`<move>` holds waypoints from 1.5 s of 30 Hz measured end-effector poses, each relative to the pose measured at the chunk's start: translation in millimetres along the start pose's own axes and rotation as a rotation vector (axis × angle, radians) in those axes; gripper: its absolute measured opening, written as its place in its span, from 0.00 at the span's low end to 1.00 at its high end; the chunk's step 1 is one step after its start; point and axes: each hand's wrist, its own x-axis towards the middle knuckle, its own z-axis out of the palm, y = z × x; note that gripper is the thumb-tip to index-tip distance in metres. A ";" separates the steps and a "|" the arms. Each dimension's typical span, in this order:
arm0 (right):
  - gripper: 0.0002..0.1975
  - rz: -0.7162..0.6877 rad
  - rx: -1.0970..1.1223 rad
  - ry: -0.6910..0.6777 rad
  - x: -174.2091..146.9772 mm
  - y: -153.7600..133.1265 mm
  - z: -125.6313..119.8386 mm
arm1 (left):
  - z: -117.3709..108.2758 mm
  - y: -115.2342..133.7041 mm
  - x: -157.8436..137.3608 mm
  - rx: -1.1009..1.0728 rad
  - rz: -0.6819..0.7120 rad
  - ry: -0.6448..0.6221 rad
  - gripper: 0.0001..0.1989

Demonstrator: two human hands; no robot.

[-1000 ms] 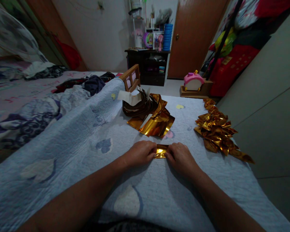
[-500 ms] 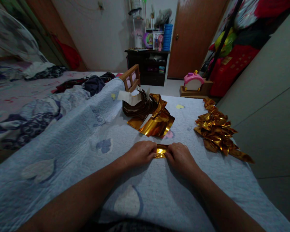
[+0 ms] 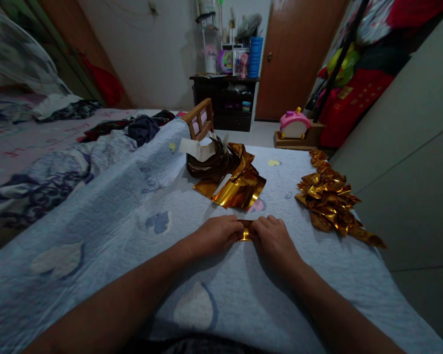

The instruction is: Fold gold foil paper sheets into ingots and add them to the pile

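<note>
A small folded sheet of gold foil paper (image 3: 246,233) is gripped at its two ends, low over the bed. My left hand (image 3: 221,232) has its fingers closed round the left end. Round the right end, my right hand (image 3: 271,235) is closed in the same way. Only a short shiny strip shows between them. Just beyond my hands lies a stack of gold foil sheets (image 3: 239,191), some curled with their brown and white undersides showing. To the right rests a pile of folded gold foil pieces (image 3: 330,199).
A pale blue quilt with heart patterns (image 3: 162,280) covers the bed. Crumpled clothes and bedding (image 3: 107,142) lie to the left. A wooden rail (image 3: 199,118) stands at the far edge, a dark cabinet (image 3: 223,105) behind it. A pale panel (image 3: 409,187) borders the right side.
My hands have moved slightly closer together along the foil paper, so less of it shows between them. The stack and the pile have not moved.
</note>
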 end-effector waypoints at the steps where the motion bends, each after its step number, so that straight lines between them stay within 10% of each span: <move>1: 0.07 -0.014 -0.017 -0.009 0.4 -1.6 -0.4 | -0.1 0.6 0.1 0.006 0.016 -0.005 0.07; 45: 0.14 0.210 -0.076 0.016 -0.9 -9.8 -3.8 | -9.6 -10.7 1.8 0.072 -0.057 -0.096 0.03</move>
